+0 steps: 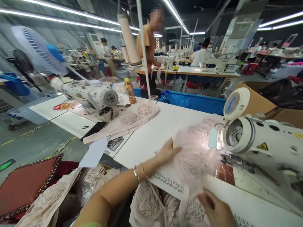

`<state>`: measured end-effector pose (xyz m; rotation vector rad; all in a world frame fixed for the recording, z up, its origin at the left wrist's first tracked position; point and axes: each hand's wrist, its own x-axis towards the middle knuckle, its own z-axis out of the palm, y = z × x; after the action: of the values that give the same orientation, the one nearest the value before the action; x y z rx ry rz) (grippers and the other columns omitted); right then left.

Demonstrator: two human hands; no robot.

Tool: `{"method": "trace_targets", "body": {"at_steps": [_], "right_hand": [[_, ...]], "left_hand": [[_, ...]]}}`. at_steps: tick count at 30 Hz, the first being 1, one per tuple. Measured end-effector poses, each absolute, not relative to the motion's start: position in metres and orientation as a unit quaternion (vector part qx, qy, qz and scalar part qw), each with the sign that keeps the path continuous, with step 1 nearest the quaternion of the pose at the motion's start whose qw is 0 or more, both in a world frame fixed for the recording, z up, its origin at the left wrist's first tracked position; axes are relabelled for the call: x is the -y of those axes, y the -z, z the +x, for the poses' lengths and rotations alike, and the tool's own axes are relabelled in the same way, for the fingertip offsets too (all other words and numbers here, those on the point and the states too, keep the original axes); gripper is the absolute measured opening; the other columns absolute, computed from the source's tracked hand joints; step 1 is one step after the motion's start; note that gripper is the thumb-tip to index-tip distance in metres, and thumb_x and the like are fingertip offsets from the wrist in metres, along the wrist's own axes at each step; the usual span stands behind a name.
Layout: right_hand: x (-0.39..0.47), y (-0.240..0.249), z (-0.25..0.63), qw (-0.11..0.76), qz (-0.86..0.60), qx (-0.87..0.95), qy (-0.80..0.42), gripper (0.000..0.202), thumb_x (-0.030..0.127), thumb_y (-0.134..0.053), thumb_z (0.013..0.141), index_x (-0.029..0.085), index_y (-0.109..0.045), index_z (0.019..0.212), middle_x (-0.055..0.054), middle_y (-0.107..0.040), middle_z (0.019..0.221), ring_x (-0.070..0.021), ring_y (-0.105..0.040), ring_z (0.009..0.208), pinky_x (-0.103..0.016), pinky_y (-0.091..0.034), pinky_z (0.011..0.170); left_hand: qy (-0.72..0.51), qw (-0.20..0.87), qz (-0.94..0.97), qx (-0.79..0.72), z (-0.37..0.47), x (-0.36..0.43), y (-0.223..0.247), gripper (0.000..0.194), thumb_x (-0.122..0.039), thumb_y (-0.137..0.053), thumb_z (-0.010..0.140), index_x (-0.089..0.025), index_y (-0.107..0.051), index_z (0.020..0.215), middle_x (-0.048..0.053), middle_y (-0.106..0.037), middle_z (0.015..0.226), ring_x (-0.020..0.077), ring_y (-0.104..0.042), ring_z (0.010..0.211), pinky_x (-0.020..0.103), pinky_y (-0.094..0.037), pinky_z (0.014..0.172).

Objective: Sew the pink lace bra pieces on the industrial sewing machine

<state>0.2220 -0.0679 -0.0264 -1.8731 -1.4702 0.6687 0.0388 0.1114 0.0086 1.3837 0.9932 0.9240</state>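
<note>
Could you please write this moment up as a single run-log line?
left hand: flat on pink lace fabric | right hand: on fabric's near edge | fabric: on white table beside sewing machine

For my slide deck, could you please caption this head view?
Both hands, left hand and right hand, spread pink lace fabric beside a sewing machine.

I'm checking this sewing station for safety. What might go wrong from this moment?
The left hand presses flat on the pink lace fabric close to the sewing machine; fingers may drift toward the needle area, which is blurred here. The right hand grips the lace at the table edge, where loose folds hang off and might snag or drag. The bracelets on the left wrist might catch the open lace.
</note>
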Motion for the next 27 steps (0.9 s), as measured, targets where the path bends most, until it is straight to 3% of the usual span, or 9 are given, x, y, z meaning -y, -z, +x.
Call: {"method": "trace_targets", "body": {"at_steps": [3, 7, 10, 12, 15, 19, 22, 24, 27], "right_hand": [[0.072, 0.019, 0.239, 0.252, -0.719, 0.604, -0.233, 0.043, 0.051, -0.039, 0.093, 0.025, -0.071, 0.081, -0.004, -0.071, 0.062, -0.0259, -0.067, 0.057, -0.03, -0.048, 0.054], [0.073, -0.001, 0.255, 0.103, -0.736, 0.647, -0.171, 0.036, 0.034, -0.039, 0.095, 0.028, -0.074, 0.092, -0.005, -0.071, 0.063, -0.0278, -0.068, 0.055, -0.029, -0.039, 0.046], [0.064, -0.032, 0.268, 0.026, -0.692, 0.698, -0.182, 0.02, 0.028, -0.055, 0.091, 0.029, -0.071, 0.079, -0.002, -0.069, 0.06, -0.0233, -0.066, 0.052, -0.026, -0.032, 0.045], [0.055, -0.054, 0.285, 0.011, -0.648, 0.736, -0.195, 0.016, 0.026, -0.065, 0.087, 0.028, -0.067, 0.071, 0.001, -0.068, 0.06, -0.02, -0.064, 0.051, -0.025, -0.029, 0.046], [0.04, -0.072, 0.315, -0.002, -0.635, 0.765, -0.109, 0.029, 0.026, -0.07, 0.083, 0.025, -0.056, 0.057, 0.001, -0.057, 0.049, -0.0173, -0.053, 0.043, -0.028, -0.023, 0.045], [0.018, -0.049, 0.333, 0.034, -0.689, 0.724, 0.01, 0.022, 0.005, -0.053, 0.077, 0.022, -0.068, 0.077, -0.007, -0.068, 0.07, -0.0179, -0.056, 0.05, -0.03, -0.026, 0.048], [0.001, -0.013, 0.325, 0.136, -0.717, 0.683, 0.03, 0.033, 0.008, -0.051, 0.078, 0.021, -0.069, 0.103, -0.01, -0.073, 0.097, -0.0193, -0.064, 0.066, -0.027, -0.035, 0.052], [-0.008, 0.009, 0.319, 0.201, -0.733, 0.65, 0.027, 0.021, 0.017, -0.052, 0.083, 0.021, -0.067, 0.096, -0.008, -0.072, 0.093, -0.0201, -0.065, 0.07, -0.026, -0.039, 0.054], [-0.016, 0.028, 0.315, 0.256, -0.755, 0.603, 0.03, 0.015, 0.025, -0.049, 0.087, 0.022, -0.062, 0.081, -0.005, -0.069, 0.076, -0.0198, -0.061, 0.064, -0.027, -0.04, 0.057]], "left_hand": [[-0.396, 0.503, 0.583, -0.5, 0.023, -0.148, -0.009, 0.044, -0.02, -0.063, 0.088, -0.012, -0.05, 0.129, 0.012, -0.068, 0.106, 0.0205, -0.069, 0.083, 0.044, -0.061, 0.079], [-0.423, 0.348, 0.662, -0.512, 0.027, -0.143, -0.001, 0.043, -0.005, -0.057, 0.086, -0.016, -0.053, 0.128, 0.015, -0.058, 0.128, 0.0249, -0.061, 0.114, 0.051, -0.05, 0.104], [-0.278, 0.201, 0.92, -0.189, 0.058, -0.104, 0.007, 0.026, -0.011, -0.049, 0.097, -0.018, -0.064, 0.117, 0.011, -0.066, 0.123, 0.0225, -0.061, 0.118, 0.043, -0.049, 0.107], [-0.167, 0.136, 0.977, -0.002, 0.086, -0.078, 0.012, 0.029, -0.022, -0.049, 0.103, -0.016, -0.062, 0.128, 0.013, -0.062, 0.136, 0.0239, -0.055, 0.13, 0.042, -0.043, 0.114], [-0.123, 0.098, 0.987, -0.029, 0.119, -0.056, 0.018, 0.044, -0.036, -0.052, 0.103, -0.01, -0.054, 0.138, 0.017, -0.053, 0.148, 0.0325, -0.047, 0.139, 0.05, -0.038, 0.117], [-0.142, 0.128, 0.979, -0.064, 0.132, -0.068, 0.02, 0.051, -0.038, -0.056, 0.1, -0.01, -0.051, 0.142, 0.019, -0.053, 0.147, 0.0332, -0.048, 0.138, 0.049, -0.038, 0.115], [-0.172, 0.17, 0.97, -0.01, 0.13, -0.094, 0.02, 0.035, -0.03, -0.051, 0.103, -0.012, -0.057, 0.132, 0.014, -0.065, 0.133, 0.0245, -0.057, 0.126, 0.038, -0.045, 0.108], [-0.173, 0.188, 0.966, -0.032, 0.132, -0.108, 0.021, 0.023, -0.02, -0.043, 0.105, -0.015, -0.063, 0.113, 0.008, -0.072, 0.11, 0.0176, -0.065, 0.104, 0.029, -0.051, 0.092], [-0.169, 0.176, 0.965, -0.095, 0.14, -0.113, 0.025, 0.028, -0.015, -0.037, 0.104, -0.014, -0.062, 0.093, 0.007, -0.068, 0.094, 0.0185, -0.063, 0.087, 0.03, -0.051, 0.078]]}}
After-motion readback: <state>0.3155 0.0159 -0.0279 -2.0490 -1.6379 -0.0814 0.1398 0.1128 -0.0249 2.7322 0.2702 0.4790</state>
